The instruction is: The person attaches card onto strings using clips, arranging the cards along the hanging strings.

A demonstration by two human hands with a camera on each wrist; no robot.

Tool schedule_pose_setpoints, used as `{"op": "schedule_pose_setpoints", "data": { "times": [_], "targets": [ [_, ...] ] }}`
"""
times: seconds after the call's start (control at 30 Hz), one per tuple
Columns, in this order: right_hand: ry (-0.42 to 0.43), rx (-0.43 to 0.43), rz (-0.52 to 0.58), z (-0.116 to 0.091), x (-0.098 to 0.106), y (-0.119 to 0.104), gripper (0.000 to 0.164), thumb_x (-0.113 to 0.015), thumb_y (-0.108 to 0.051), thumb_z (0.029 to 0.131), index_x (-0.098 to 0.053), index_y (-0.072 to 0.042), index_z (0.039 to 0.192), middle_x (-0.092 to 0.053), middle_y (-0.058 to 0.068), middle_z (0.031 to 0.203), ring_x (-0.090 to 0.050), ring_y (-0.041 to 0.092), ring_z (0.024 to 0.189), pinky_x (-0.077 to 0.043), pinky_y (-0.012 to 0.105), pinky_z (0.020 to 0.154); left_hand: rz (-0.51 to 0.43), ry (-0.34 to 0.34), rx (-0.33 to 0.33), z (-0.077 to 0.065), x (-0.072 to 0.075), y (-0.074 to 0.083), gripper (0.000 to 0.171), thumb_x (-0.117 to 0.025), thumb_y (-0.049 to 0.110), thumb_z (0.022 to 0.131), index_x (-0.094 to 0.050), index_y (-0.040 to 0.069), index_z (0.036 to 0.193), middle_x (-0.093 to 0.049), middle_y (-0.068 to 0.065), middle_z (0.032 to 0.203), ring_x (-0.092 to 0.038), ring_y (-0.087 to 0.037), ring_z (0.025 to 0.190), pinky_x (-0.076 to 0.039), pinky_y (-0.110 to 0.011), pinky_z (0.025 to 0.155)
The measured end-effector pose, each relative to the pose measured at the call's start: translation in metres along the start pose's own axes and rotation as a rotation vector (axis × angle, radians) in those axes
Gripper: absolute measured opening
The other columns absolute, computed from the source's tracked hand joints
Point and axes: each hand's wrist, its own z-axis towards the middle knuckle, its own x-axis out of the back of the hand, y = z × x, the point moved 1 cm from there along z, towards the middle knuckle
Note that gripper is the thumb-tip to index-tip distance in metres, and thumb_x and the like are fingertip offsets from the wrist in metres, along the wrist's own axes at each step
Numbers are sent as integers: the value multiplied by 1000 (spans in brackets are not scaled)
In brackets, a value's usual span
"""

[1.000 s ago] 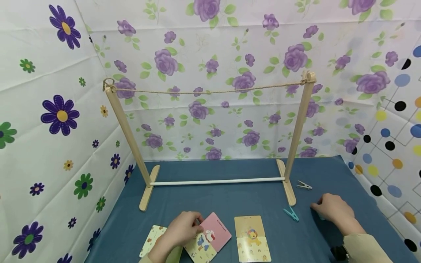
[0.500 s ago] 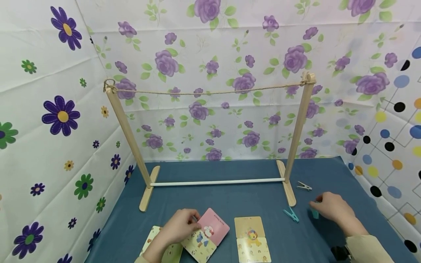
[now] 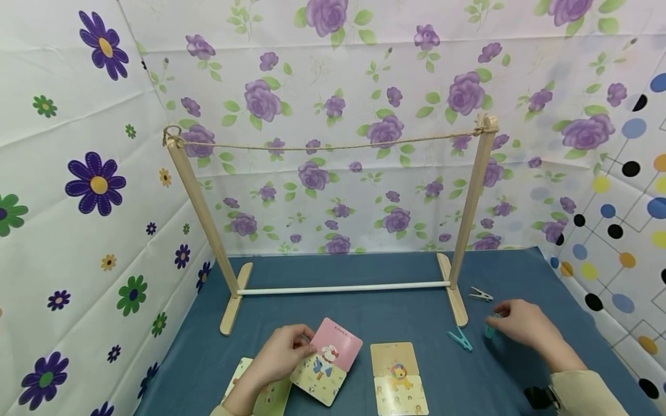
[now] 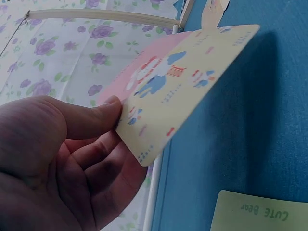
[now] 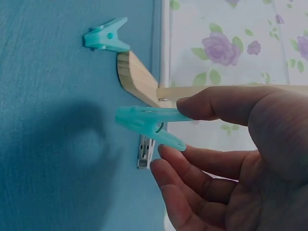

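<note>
My left hand (image 3: 283, 353) pinches the left edge of a pink and pale-yellow card (image 3: 328, 361) with a rabbit on it. In the left wrist view the card (image 4: 168, 86) is tilted up off the blue cloth, thumb on its face and fingers behind. On the right, my right hand (image 3: 522, 325) pinches a teal clothespin (image 5: 149, 122) by its handles, between thumb and fingers; its nose points away from the hand, above the cloth. A second teal clothespin (image 3: 461, 339) and a white clothespin (image 3: 481, 294) lie near the stand's right foot.
A wooden stand has two posts (image 3: 470, 202), a slack rope (image 3: 322, 148) between their tops and a white rod (image 3: 343, 288) low down. A lion card (image 3: 399, 378) lies flat at front centre. Another card (image 3: 273, 398) lies partly under my left forearm. Patterned cloth walls (image 3: 333, 202) enclose the table.
The rabbit card has risen and turned more upright in my left hand. My right hand has lifted the teal clothespin from the cloth and shifted slightly left and away from me.
</note>
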Motion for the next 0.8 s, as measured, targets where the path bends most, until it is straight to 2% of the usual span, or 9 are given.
{"op": "schedule_pose_setpoints", "data": {
  "times": [0.17, 0.37, 0.47, 0.63, 0.8],
  "targets": [
    [17, 30, 25, -2, 3, -9, 57, -75, -40, 98, -71, 8, 129, -71, 27, 118, -68, 42, 104, -58, 55, 79, -19, 32, -4, 2, 1, -1, 11, -76, 12, 101, -74, 6, 110, -70, 1, 81, -63, -19, 72, -48, -30, 61],
    [60, 63, 69, -5, 6, -22, 45, -77, -28, 97, -72, 5, 127, -73, 14, 109, -69, 31, 95, -58, 50, 75, -50, 44, -1, 2, 1, -3, 13, -76, 13, 102, -74, 5, 112, -72, 0, 83, -61, -19, 71, -46, -30, 60],
    [76, 73, 80, -7, 7, -28, 43, -80, -27, 95, -73, 3, 124, -74, 11, 107, -70, 29, 93, -58, 50, 74, -57, 48, 2, 1, 2, -3, 12, -75, 13, 102, -74, 5, 111, -72, 0, 83, -60, -19, 71, -45, -29, 59],
    [129, 123, 97, -10, 5, -35, 42, -81, -31, 95, -75, -2, 125, -75, 12, 110, -70, 32, 98, -59, 50, 76, -49, 67, 9, -1, 3, -4, 6, -74, 10, 103, -74, 7, 108, -72, -1, 82, -60, -19, 69, -45, -28, 57],
    [201, 206, 128, -12, 3, -46, 46, -81, -33, 97, -73, -4, 133, -75, 15, 116, -71, 35, 104, -60, 50, 78, -55, 93, 7, -2, 7, -5, 6, -73, 9, 103, -74, 6, 108, -72, -1, 83, -64, -20, 73, -48, -28, 59]
  ]
}}
